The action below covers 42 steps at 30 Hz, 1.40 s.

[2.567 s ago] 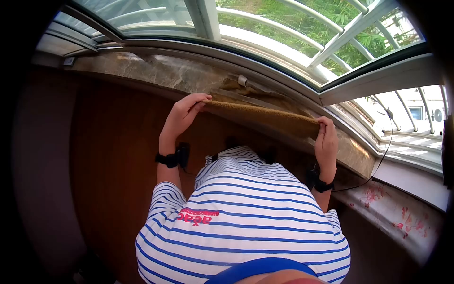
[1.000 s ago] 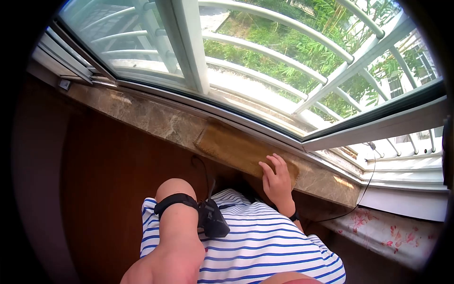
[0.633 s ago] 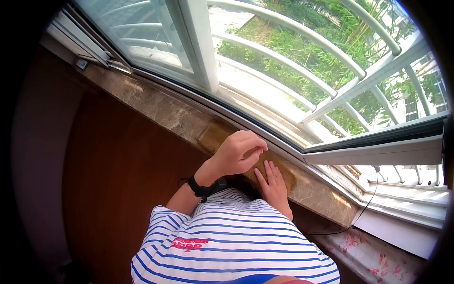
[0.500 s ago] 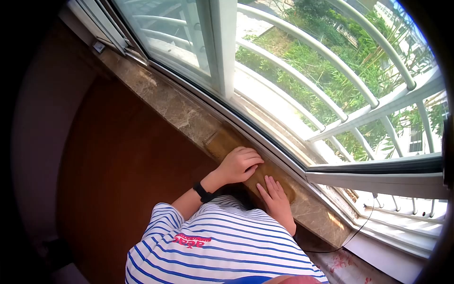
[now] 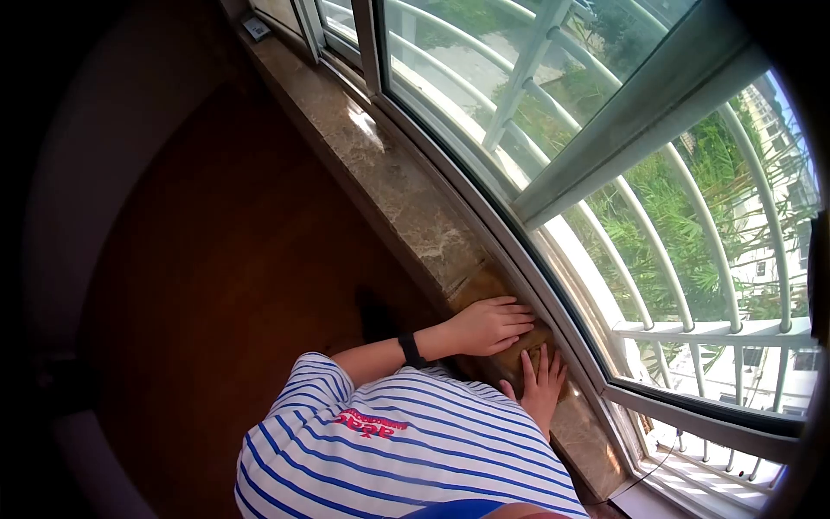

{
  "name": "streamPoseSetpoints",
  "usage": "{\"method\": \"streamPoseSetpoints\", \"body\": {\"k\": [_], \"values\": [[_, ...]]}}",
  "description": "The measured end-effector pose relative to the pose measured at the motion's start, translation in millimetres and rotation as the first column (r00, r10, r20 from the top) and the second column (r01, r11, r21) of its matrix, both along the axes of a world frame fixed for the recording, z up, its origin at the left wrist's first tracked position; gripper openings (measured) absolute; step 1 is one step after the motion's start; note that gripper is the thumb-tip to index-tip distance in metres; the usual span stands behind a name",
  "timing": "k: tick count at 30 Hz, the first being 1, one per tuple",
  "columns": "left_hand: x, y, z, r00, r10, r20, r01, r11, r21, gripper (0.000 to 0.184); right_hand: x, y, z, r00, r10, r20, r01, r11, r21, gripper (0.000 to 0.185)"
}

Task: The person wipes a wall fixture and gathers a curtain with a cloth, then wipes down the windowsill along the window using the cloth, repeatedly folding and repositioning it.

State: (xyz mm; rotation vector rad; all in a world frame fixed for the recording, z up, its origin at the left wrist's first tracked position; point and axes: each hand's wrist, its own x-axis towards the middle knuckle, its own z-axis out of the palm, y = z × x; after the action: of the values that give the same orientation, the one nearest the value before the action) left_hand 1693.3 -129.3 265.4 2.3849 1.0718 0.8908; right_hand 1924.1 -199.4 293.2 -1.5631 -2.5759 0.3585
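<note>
A flat yellow-brown piece [image 5: 484,282], perhaps cloth, lies on the brown marble windowsill [image 5: 415,203]. My left hand [image 5: 494,326], with a black band on its wrist, rests palm down on this piece with its fingers stretched towards the window track. Just nearer to me, my right hand [image 5: 542,386] lies on the same piece, fingers spread and pointing away. Both hands are open and cover much of the piece. Its kind cannot be made out for sure.
A sliding window frame [image 5: 553,311] runs along the sill's outer side. Beyond it stand white curved railing bars [image 5: 713,229] and green plants. A dark cable [image 5: 664,463] hangs at the lower right. A small pale object [image 5: 255,28] sits at the sill's far end.
The view has turned, so the sill and window appear rotated. My left hand has gone from curled fingers to lying flatter. The right hand's fingers are spread wider.
</note>
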Motion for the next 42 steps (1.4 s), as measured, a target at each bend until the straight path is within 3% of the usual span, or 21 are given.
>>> {"method": "streamPoseSetpoints", "body": {"k": [4, 9, 13, 20, 31, 36, 40, 42], "values": [[-94, 23, 8, 0.998, 0.047, 0.030, -0.047, 0.998, 0.031, 0.035, -93, 27, 13, 1.000, -0.006, -0.022, 0.007, 0.999, 0.046, 0.071], [-208, 39, -20, 0.959, 0.284, -0.015, -0.275, 0.939, 0.205, 0.036, -212, 55, -35, 1.000, 0.006, 0.025, -0.013, 0.958, 0.288, 0.063], [-283, 45, -44, 0.939, 0.341, -0.036, -0.315, 0.900, 0.302, 0.039, -292, 71, -41, 0.995, 0.045, -0.085, -0.010, 0.928, 0.373, 0.053], [-380, 65, -63, 0.896, 0.433, -0.098, -0.370, 0.850, 0.375, 0.043, -406, 115, -59, 0.991, 0.021, -0.130, 0.036, 0.904, 0.427, 0.055], [-481, 101, -54, 0.939, 0.324, -0.111, -0.258, 0.882, 0.394, 0.043, -504, 160, -41, 0.997, 0.066, -0.046, -0.054, 0.974, 0.222, 0.078], [-535, 140, -60, 0.959, 0.256, -0.117, -0.184, 0.884, 0.431, 0.041, -539, 205, -62, 0.983, 0.174, -0.067, -0.150, 0.952, 0.268, 0.079], [-584, 153, -61, 0.948, 0.309, -0.080, -0.249, 0.873, 0.418, 0.038, -596, 227, -55, 0.968, 0.231, -0.096, -0.193, 0.934, 0.302, 0.077], [-610, 161, -57, 0.934, 0.348, -0.085, -0.278, 0.855, 0.438, 0.037, -625, 235, -43, 0.979, 0.192, -0.074, -0.175, 0.965, 0.193, 0.077]]}}
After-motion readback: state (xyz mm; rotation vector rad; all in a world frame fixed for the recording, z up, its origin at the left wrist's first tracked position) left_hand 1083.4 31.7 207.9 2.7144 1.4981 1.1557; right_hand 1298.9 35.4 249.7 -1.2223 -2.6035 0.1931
